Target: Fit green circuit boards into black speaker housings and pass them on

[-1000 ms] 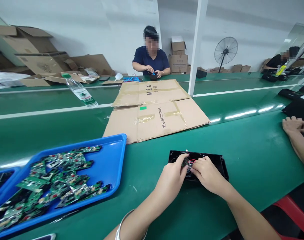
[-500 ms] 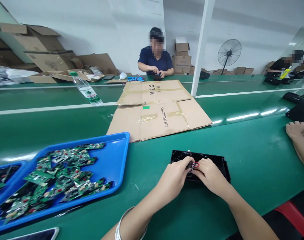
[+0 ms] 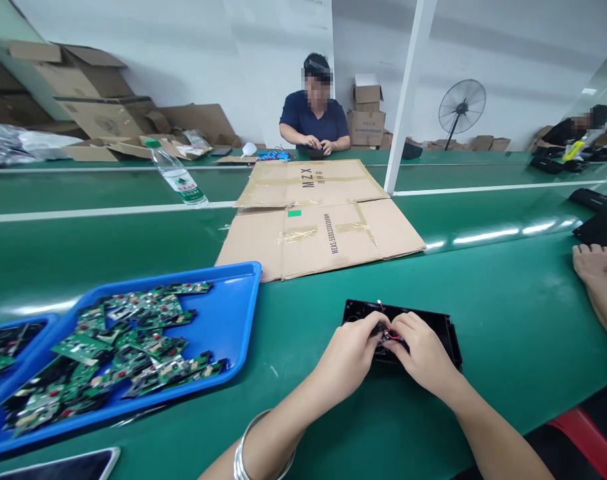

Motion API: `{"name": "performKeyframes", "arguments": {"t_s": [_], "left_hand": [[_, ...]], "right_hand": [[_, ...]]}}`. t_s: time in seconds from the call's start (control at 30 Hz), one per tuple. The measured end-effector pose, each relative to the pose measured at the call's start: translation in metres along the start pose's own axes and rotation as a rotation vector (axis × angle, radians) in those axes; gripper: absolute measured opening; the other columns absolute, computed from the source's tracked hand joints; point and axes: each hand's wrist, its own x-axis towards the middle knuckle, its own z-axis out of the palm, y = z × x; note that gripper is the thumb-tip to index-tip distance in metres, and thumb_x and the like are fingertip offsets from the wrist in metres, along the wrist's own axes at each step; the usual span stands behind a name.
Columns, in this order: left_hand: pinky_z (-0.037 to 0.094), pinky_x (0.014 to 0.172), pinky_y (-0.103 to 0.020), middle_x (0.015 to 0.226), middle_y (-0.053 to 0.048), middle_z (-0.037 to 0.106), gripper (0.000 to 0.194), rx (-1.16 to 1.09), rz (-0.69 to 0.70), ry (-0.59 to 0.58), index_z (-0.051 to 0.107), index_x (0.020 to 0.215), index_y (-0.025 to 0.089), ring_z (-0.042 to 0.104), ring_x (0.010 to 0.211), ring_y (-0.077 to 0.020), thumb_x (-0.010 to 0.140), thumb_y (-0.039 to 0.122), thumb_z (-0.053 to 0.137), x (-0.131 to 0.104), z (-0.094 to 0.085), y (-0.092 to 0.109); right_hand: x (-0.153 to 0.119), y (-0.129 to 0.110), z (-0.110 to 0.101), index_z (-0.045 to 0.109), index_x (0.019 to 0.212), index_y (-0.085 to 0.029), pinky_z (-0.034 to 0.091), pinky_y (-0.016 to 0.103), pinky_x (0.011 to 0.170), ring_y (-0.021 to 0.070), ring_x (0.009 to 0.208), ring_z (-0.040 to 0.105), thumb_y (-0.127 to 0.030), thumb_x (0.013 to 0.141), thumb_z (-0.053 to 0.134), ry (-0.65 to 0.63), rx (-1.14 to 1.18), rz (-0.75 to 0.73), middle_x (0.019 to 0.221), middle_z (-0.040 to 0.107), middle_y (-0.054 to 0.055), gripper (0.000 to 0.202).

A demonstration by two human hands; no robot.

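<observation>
Over black casing (image 3: 443, 329), hands (image 3: 350, 352) (image 3: 426, 350) angled inward, fingertips pinching wires (image 3: 394, 335)

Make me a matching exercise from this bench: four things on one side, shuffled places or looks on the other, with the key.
Things
1. black casing
2. circuit boards
3. bottle
4. cardboard

Places or looks
A. spread out flat, printed with MZX
B. topped with a green cap
C. beneath the left hand and right hand
D. heaped in a blue tray

Right pairs: 1-C, 2-D, 3-B, 4-A
</observation>
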Motion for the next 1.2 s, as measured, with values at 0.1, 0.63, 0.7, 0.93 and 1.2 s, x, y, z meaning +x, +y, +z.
{"name": "performKeyframes", "arguments": {"t_s": [0.1, 0.63, 0.7, 0.93, 1.2], "left_hand": [[0.039, 0.059, -0.022, 0.082, 0.001, 0.064, 0.023, -0.034, -0.041, 0.037, 0.053, 0.095, 0.025, 0.058, 0.069, -0.0145, 0.086, 0.016, 0.034, -0.001, 0.0, 0.0], [0.034, 0.047, -0.023, 0.062, 0.002, 0.056, 0.013, -0.077, -0.289, 0.236, 0.045, 0.09, 0.021, 0.05, 0.053, -0.0156, 0.08, 0.029, 0.048, 0.003, 0.006, -0.004], [0.033, 0.047, -0.023, 0.063, 0.001, 0.057, 0.013, -0.077, -0.288, 0.262, 0.044, 0.09, 0.021, 0.052, 0.053, -0.016, 0.081, 0.03, 0.046, 0.003, 0.008, -0.004], [0.034, 0.05, -0.023, 0.068, 0.0, 0.06, 0.015, 0.004, -0.218, 0.192, 0.045, 0.098, 0.022, 0.054, 0.057, -0.0165, 0.083, 0.025, 0.041, 0.001, 0.011, -0.007], [0.032, 0.05, -0.023, 0.066, 0.001, 0.06, 0.019, 0.015, -0.177, 0.143, 0.046, 0.103, 0.023, 0.052, 0.054, -0.0152, 0.085, 0.024, 0.038, 0.001, 0.01, -0.006]], "right_hand": [[0.002, 0.002, 0.0, 0.058, 0.09, -0.02, 0.046, 0.036, 0.074, 0.021, 0.086, 0.052, -0.025, 0.088, 0.048, 0.011, 0.002, 0.035, 0.09, 0.059, 0.006, 0.012], [0.001, 0.015, 0.002, 0.056, 0.083, -0.021, 0.044, 0.03, 0.069, 0.0191, 0.077, 0.058, -0.023, 0.086, 0.048, 0.272, 0.197, 0.251, 0.078, 0.063, 0.002, 0.009], [0.0, 0.013, 0.001, 0.06, 0.082, -0.021, 0.044, 0.029, 0.068, 0.0178, 0.075, 0.057, -0.022, 0.087, 0.047, 0.233, 0.193, 0.118, 0.078, 0.064, 0.002, 0.014], [-0.001, 0.009, 0.004, 0.062, 0.089, -0.017, 0.039, 0.031, 0.065, 0.0164, 0.067, 0.053, -0.02, 0.092, 0.041, 0.123, 0.029, -0.16, 0.073, 0.063, 0.004, 0.021], [-0.002, 0.01, 0.01, 0.058, 0.075, -0.016, 0.036, 0.029, 0.063, 0.0152, 0.063, 0.051, -0.016, 0.09, 0.041, 0.149, -0.128, -0.167, 0.066, 0.059, 0.003, 0.023]]}}
